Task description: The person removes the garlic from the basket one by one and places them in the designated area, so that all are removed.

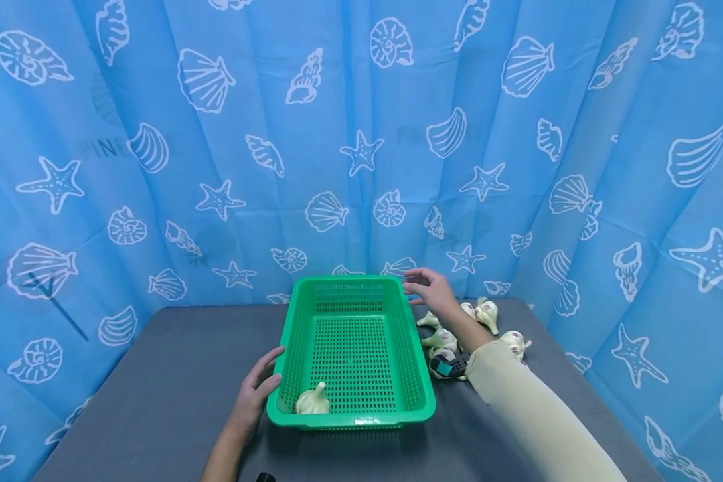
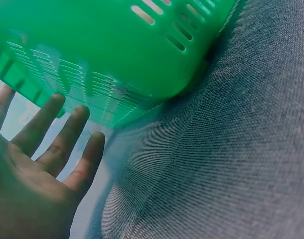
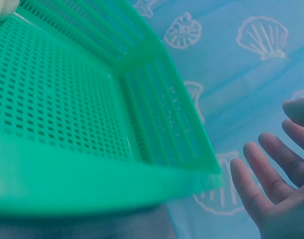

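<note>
A green plastic basket (image 1: 352, 420) with slotted walls and floor sits on the grey table. One garlic bulb (image 1: 313, 400) lies inside, in its near left corner. My left hand (image 1: 253, 395) is at the basket's left side, fingers extended by the rim; the left wrist view shows them spread near the slotted wall, and contact is unclear. Beyond the far right corner is my right hand (image 1: 432, 292), its fingers loosely extended. In the right wrist view a gap separates those fingers from the rim, and neither hand holds anything.
Several garlic bulbs (image 1: 442, 340) lie on the table right of the basket, partly hidden by the right forearm. Another bulb (image 1: 514, 343) is farther right. A blue curtain (image 1: 361, 120) with white shells hangs behind the grey table (image 1: 175, 388). A small black object (image 1: 266, 477) shows at the bottom edge.
</note>
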### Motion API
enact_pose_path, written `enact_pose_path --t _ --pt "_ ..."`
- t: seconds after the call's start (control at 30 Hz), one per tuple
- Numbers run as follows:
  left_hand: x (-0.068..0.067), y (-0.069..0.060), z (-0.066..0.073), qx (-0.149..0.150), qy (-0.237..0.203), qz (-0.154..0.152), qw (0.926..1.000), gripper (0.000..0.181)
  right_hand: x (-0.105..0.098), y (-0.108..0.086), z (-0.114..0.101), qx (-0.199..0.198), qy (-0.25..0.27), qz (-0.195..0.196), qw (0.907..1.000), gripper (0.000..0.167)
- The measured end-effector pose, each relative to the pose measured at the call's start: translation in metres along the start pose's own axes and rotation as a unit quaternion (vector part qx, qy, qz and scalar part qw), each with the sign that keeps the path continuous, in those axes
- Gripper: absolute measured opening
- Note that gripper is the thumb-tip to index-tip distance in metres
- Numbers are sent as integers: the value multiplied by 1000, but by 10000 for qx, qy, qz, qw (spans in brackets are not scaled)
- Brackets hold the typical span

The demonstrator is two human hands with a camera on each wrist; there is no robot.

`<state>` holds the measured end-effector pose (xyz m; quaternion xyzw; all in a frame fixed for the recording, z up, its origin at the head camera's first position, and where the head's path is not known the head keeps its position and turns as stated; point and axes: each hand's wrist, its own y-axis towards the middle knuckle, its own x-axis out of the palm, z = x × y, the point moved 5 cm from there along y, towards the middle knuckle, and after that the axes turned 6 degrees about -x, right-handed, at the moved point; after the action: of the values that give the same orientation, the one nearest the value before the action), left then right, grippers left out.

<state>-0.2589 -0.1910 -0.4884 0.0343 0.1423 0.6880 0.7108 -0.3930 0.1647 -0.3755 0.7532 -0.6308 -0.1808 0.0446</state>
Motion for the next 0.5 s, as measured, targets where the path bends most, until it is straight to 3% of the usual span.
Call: enact_pose_path --t 0.2,0.5 --pt "-1 0 -1 -181 -62 42 9998 46 24 2 -6 -85 -181 -239 9995 36" --pt "-1 0 -1 -131 -15 29 9999 47 55 3 -1 170 -25 -854 9962 35"
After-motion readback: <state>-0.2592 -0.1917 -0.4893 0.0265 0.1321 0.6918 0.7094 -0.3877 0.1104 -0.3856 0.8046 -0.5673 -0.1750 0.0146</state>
